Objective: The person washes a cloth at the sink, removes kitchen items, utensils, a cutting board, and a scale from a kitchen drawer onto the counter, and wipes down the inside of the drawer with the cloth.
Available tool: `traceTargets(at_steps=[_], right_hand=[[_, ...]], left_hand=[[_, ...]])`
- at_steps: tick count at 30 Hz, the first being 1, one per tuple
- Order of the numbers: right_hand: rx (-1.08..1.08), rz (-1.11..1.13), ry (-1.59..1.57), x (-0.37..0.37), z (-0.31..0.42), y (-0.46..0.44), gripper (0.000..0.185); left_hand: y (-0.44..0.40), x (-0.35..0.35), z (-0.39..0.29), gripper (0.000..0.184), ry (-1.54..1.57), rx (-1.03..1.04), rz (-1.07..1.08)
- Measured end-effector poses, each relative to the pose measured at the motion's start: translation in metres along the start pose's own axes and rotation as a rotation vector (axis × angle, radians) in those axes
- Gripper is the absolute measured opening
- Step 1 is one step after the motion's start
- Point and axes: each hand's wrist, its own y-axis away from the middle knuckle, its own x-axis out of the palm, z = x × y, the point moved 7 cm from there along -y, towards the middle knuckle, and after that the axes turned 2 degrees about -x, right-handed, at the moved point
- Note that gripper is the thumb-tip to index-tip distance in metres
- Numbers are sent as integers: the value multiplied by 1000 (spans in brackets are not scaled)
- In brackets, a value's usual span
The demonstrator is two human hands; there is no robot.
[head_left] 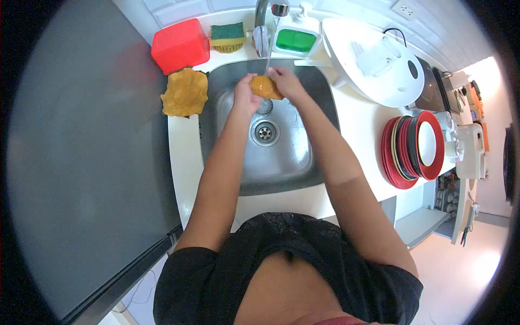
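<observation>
Over the steel sink (287, 173), my left hand (247, 95) and my right hand (286, 84) hold a shiny orange-yellow rounded thing (265, 87) between them. Its exact kind is unclear. The left fingers close around its left end, while the right fingers grip its upper right side. From the faucet (279, 10), a thin stream of water runs down to the hands. Just below the held thing, water glistens on the sink floor near the drain (265, 132).
On the left rim lie a yellow cloth (185, 93), a red container (181, 46) and a green-yellow sponge (227, 34). A soap dispenser (296, 39) stands behind the sink. To the right are a white dish rack (398, 89) with a clear vessel, and stacked plates (398, 176).
</observation>
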Motion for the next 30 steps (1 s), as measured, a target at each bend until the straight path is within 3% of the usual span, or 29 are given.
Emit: traceTargets(at_steps=[1,4,5,7,10,11,14,15,17,18,19,21,23,25,27,30], right_hand=[[42,-152,-20,-4,-18,3,38],[166,-282,-246,17,-70,10,39],[174,-280,-246,23,-75,14,39],[-233,-486,229,22,-12,49,36],[-315,-419,325,42,15,64,38],[-313,-397,375,44,15,64,38],[-105,-383,438,16,-3,39,37],[11,-366,444,10,-10,34,36],[7,-373,446,16,-4,42,38],[-164,-379,471,26,16,55,40],[-337,-381,492,34,31,63,43],[-326,-368,444,32,22,55,47],[-6,-318,537,14,-7,33,48],[52,-331,426,9,-26,20,48],[57,-176,400,16,-41,1,46],[-33,-38,414,16,-33,-20,36]], left_hand=[[-1,-3,1,27,3,-2,-5],[8,-18,21,28,76,-104,-74],[13,-27,23,28,-73,-54,-195],[16,-42,26,29,-226,-11,-320],[-2,-37,42,44,-49,-33,78],[-7,-40,50,44,-52,-38,80],[31,-3,47,45,-87,-121,-306],[28,-6,45,45,-87,-120,-303],[12,-18,45,45,-215,-116,-188],[4,-34,49,45,-212,-119,-188],[0,-32,50,46,-106,-100,-8],[-4,-26,55,47,-6,-82,168],[10,-17,65,51,48,-247,-129],[16,-13,55,53,-56,-200,-198],[22,-19,22,49,-334,-15,-431],[-17,-52,7,39,-287,22,-270]])
